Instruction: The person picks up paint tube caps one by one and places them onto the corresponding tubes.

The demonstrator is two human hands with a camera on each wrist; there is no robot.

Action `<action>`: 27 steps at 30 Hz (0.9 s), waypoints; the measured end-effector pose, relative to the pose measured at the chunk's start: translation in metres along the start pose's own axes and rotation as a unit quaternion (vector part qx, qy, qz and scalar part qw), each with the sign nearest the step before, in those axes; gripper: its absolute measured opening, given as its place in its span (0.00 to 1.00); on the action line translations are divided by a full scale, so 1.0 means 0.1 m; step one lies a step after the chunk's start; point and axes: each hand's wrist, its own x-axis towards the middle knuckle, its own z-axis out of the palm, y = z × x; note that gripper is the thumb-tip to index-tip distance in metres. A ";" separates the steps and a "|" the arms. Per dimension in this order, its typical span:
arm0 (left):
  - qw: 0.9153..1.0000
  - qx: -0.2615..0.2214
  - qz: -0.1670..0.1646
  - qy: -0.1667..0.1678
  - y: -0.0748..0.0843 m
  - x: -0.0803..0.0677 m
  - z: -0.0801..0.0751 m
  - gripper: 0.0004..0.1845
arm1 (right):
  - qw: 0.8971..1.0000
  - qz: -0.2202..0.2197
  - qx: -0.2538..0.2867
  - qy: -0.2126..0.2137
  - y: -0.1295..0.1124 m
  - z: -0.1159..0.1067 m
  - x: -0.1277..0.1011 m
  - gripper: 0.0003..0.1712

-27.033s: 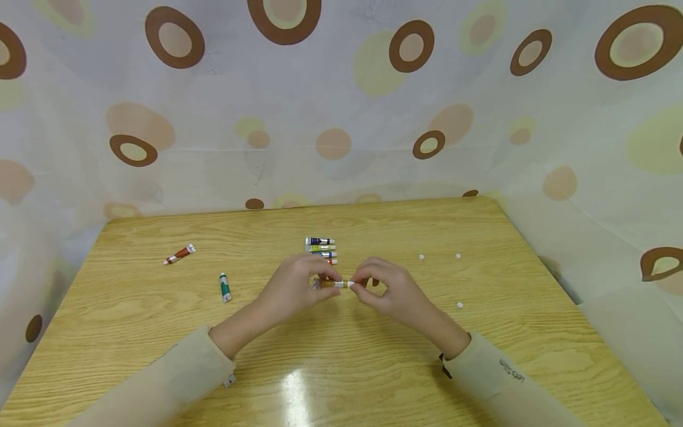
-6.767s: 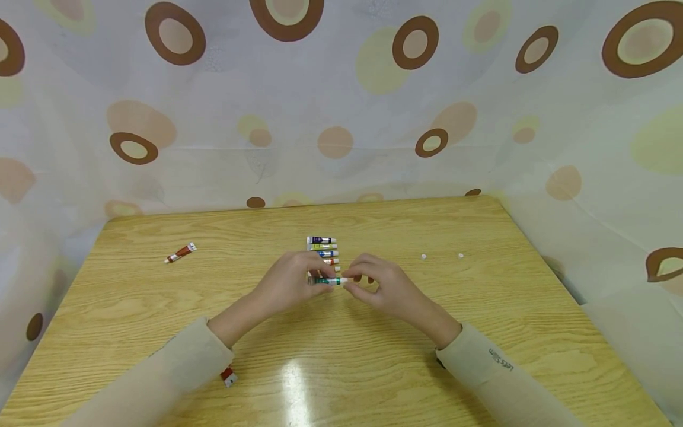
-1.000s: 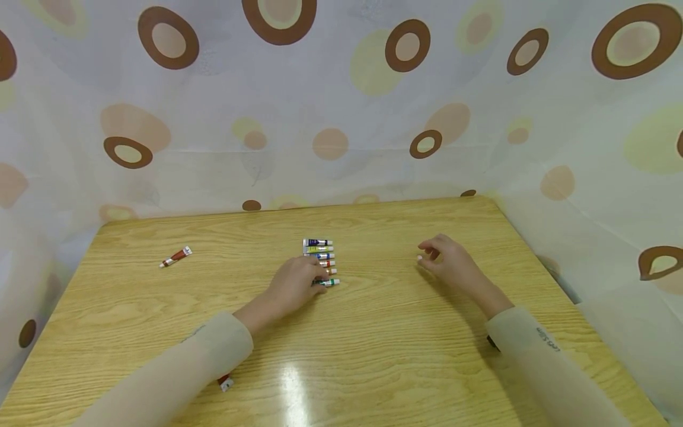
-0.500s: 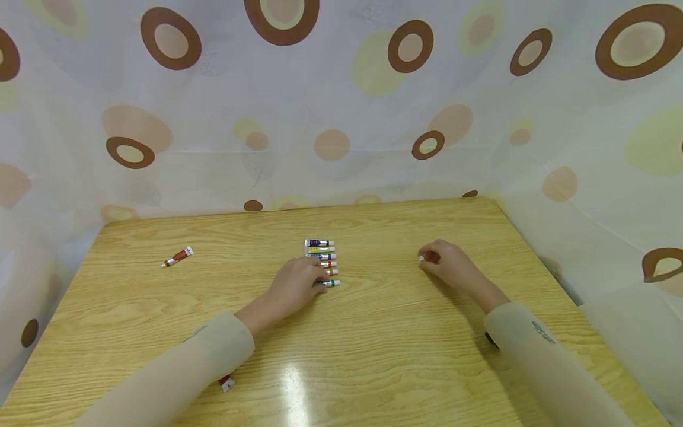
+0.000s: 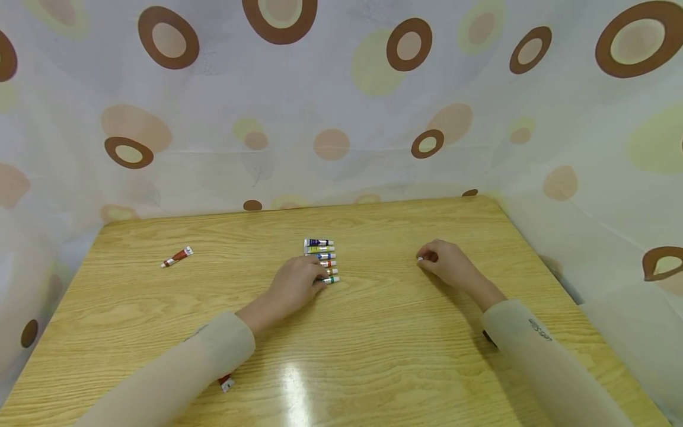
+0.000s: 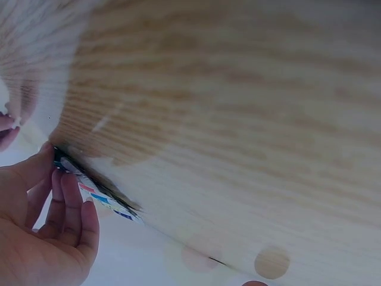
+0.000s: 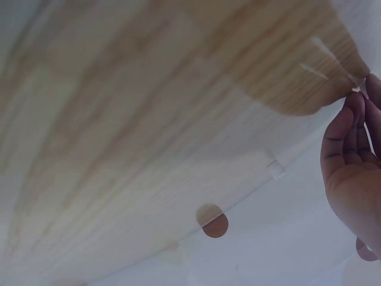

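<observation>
In the head view, my left hand [image 5: 290,286] grips a green paint tube [image 5: 331,279] at the near end of a row of tubes. Beyond it lie ochre [image 5: 334,271], red [image 5: 329,264], blue [image 5: 326,257], yellow [image 5: 321,249] and purple [image 5: 318,242] tubes, caps pointing right. My fingers hide the left ends of the nearer ones. The left wrist view shows my thumb and fingers around the green tube [image 6: 60,158]. Farther right, my right hand [image 5: 452,264] pinches a small white cap [image 5: 420,258] at the tabletop.
A brown-red tube [image 5: 176,257] lies at the left of the wooden table [image 5: 395,356]. Another red tube [image 5: 226,383] is partly covered by my left sleeve. A patterned curtain [image 5: 299,107] surrounds the table's back and sides.
Earlier both hands held the ochre tube, later the green one, which then lay at left. Now the green tube is in the row. My right hand has moved right to a white cap.
</observation>
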 end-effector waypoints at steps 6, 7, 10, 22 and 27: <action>1.000 0.001 -0.008 -0.010 0.00 0.00 0.00 0.06 | 1.000 -0.002 -0.002 -0.003 0.00 0.00 -0.02 0.09; 1.000 0.002 -0.009 -0.009 0.01 0.00 -0.01 0.06 | 1.000 -0.002 -0.002 -0.003 0.00 0.00 -0.02 0.09; 1.000 0.000 -0.010 -0.009 0.01 0.01 -0.01 0.06 | 1.000 0.001 0.000 -0.005 0.00 -0.01 -0.03 0.09; 1.000 -0.001 -0.009 -0.003 0.02 0.02 -0.03 0.07 | 0.999 -0.016 0.025 0.011 -0.17 -0.09 -0.10 0.11; 1.000 -0.024 -0.011 -0.002 0.03 0.00 -0.10 0.08 | 0.999 -0.027 0.015 0.027 -0.26 -0.11 -0.11 0.12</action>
